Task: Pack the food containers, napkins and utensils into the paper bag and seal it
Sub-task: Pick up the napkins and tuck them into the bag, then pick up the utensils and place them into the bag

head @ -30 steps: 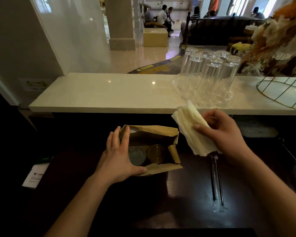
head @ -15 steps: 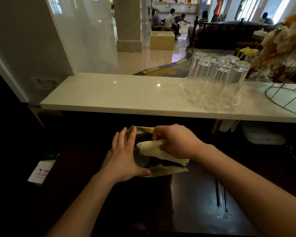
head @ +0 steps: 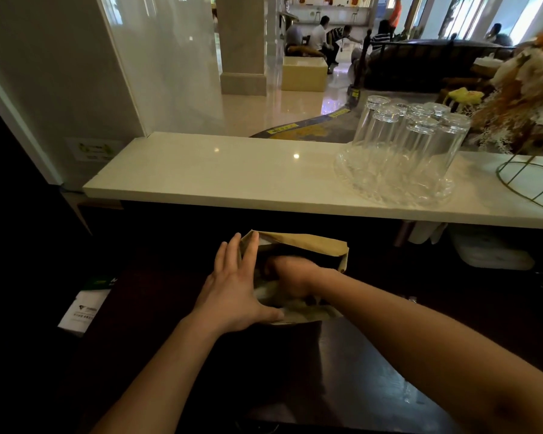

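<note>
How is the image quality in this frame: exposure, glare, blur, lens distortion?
Head view: lower work surface underexposed, so the paper bag interior and right hand are murky; bright windows beyond blow out; ceiling-light glints on the white counter; wide-angle bending at edges; left hand fairly sharp.

Restaurant counter: upturned glasses, seated patrons
</note>
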{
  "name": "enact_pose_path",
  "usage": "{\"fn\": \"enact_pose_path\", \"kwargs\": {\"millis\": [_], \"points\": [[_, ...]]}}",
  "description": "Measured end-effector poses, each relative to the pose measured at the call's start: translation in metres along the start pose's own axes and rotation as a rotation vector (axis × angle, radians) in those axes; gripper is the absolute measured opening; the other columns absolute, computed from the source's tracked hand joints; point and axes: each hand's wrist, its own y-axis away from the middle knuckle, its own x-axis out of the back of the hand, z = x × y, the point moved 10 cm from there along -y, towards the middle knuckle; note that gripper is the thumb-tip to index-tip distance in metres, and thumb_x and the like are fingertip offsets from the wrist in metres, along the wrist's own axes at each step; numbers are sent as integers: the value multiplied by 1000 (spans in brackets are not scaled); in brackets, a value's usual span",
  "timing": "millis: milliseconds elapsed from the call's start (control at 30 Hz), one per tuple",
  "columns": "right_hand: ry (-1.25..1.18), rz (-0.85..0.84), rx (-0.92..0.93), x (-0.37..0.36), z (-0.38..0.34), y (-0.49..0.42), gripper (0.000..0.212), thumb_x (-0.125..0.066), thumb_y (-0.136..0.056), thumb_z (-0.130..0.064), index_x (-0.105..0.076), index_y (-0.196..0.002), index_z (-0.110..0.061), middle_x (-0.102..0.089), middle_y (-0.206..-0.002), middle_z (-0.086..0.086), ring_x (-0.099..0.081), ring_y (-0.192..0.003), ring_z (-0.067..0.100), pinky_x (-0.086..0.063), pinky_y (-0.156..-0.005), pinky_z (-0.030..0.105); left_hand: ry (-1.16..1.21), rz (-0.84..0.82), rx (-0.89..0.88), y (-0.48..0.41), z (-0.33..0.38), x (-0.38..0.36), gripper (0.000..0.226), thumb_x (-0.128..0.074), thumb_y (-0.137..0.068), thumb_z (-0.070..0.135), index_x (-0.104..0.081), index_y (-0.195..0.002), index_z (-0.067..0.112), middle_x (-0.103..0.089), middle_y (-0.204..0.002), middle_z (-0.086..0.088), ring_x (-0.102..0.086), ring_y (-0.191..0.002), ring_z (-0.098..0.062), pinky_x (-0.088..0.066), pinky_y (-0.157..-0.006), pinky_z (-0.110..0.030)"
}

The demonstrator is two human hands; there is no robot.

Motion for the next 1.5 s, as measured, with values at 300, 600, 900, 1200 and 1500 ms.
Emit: {"fn": "enact_pose_path", "kwargs": {"millis": [300,600,900,1200,1500], "points": [[-73,151,-57,-9,27,-14,59,-66,-85,-16,-46,-139,-31,-55,-138,5,-56,-119,29,-51,-95,39,4,5,0,1,-1,-2,143,-79,-55,70,29,-145,43,29,-159,10,23,-148,-22,-23,-115,-53],[61,140,7,-9,17,-8,68,-67,-85,-21,-37,-144,-36,-40,-152,7,-39,-137,33,-38,-109,41,-9,2,-7,-1,4,-4,143,-78,-55,71,28,-146,42,29,-159,9,23,-148,-21,-22,-115,-52],[-118,163,-6,18,5,21,49,-60,-87,-10,-54,-134,-22,-64,-126,7,-61,-112,26,-53,-91,38,9,14,1,-4,2,-4,140,-77,-58,71,28,-146,42,28,-159,9,21,-148,-23,-22,-116,-53],[-638,638,-69,77,50,107,20,-70,-82,-18,-70,-101,-26,-73,-82,-6,-67,-79,8,-56,-78,33,12,73,29,-7,6,-4,132,-69,-64,76,28,-147,40,24,-161,3,18,-149,-25,-22,-116,-54],[-626,786,-432,31,170,167,17,-72,-83,-21,-70,-99,-28,-71,-84,-8,-68,-80,11,-54,-73,31,-3,103,47,-9,8,-3,137,-71,-59,78,25,-148,38,23,-160,5,10,-150,-25,-27,-114,-54]]}}
